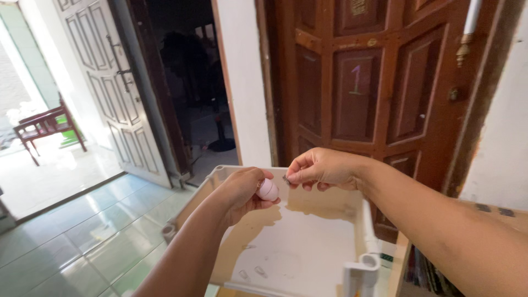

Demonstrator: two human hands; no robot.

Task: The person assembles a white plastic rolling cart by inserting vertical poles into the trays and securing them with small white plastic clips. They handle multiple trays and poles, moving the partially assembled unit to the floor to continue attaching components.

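Head view, both my hands raised over a white plastic tray (308, 242).

Left grip (242, 192): fingers curled around a small pale pink egg-shaped capsule (268, 190). Only its rounded right end shows past my fingertips; the rest is buried in my palm. Long axis appears to run roughly left-right, exposed end pointing toward my right hand, but with so little showing I cannot fix it firmly.

Right grip (322, 168): thumb and forefinger pressed together on a tiny dark piece (286, 179), just beside the capsule's exposed end. The piece is too small to identify; shape and orientation not readable. Whether it touches the capsule I cannot tell.

The tray sits below both hands, its raised rim visible at left and right, near edge cut off by the frame. Faint marks on its floor, unclear.

Behind: a brown panelled wooden door (374, 82), a white open door (110, 71), tiled floor (82, 220), a red chair (47, 129) outside in glare.
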